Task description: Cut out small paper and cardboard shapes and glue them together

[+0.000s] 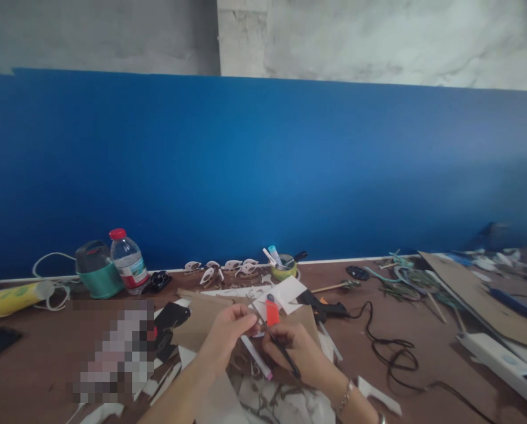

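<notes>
My right hand [296, 350] is closed around a slim dark tool [284, 352] with a long thin end that points up and left; its exact kind is unclear. The thin end reaches the fingertips of my left hand [232, 330], which are pinched together. Whatever sits in that pinch is too small and blurred to name. Just beyond the hands lie an orange-red object [272, 311] and a white card [288, 294]. A white pen-like stick with a pink end [257, 357] lies between my wrists, above white scraps [263, 396].
A glue gun [331, 308] trails a black cord [389, 347] to the right. Several small white cut-out pieces [234, 266] stand along the back, beside a yellow-green bowl [284, 272] of pens. A water bottle [129, 265] stands back left; cardboard [479, 294] lies right.
</notes>
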Motion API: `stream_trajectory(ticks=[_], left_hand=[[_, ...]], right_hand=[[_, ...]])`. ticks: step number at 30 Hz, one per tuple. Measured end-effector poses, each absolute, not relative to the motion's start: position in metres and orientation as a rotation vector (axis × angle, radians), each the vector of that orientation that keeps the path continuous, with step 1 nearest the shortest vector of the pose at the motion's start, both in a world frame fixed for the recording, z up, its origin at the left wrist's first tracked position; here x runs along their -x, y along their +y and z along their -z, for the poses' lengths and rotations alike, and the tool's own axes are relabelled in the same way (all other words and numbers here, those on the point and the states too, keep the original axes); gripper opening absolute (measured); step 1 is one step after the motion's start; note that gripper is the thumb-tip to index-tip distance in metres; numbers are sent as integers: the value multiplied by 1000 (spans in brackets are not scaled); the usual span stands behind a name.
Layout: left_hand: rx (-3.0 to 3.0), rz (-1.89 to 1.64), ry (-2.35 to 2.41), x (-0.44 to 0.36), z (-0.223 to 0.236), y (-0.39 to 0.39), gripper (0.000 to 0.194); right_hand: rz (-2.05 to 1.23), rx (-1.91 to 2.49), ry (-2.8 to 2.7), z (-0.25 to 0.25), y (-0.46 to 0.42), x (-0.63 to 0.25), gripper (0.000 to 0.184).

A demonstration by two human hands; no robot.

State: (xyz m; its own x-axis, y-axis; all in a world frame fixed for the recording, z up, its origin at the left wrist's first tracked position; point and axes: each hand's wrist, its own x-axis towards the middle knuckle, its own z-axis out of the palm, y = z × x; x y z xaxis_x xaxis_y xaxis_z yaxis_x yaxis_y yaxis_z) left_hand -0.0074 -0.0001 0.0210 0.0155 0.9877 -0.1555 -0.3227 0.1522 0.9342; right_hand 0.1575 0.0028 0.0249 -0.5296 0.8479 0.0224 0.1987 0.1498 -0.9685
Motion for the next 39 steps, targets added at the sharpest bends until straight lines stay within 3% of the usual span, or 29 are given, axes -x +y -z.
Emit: stream_trajectory(ticks=[12,20,26,39], left_hand=[[-843,-1244,995,7,-23,-1,27],[-1029,-1160,1208,0,-17,-2,16],[-1327,-1095,1269,-5,-24,-10,3],[-821,-1256,1030,-9,-22,-14,24]], right_hand=[[-1413,1002,-1812,-19,5,-160,26],[-1333,994,-1433,-10,13,-160,34],[-1218,959,-1532,-13,7,-156,24],[-1429,891,-1407,-9,6,-152,33]])
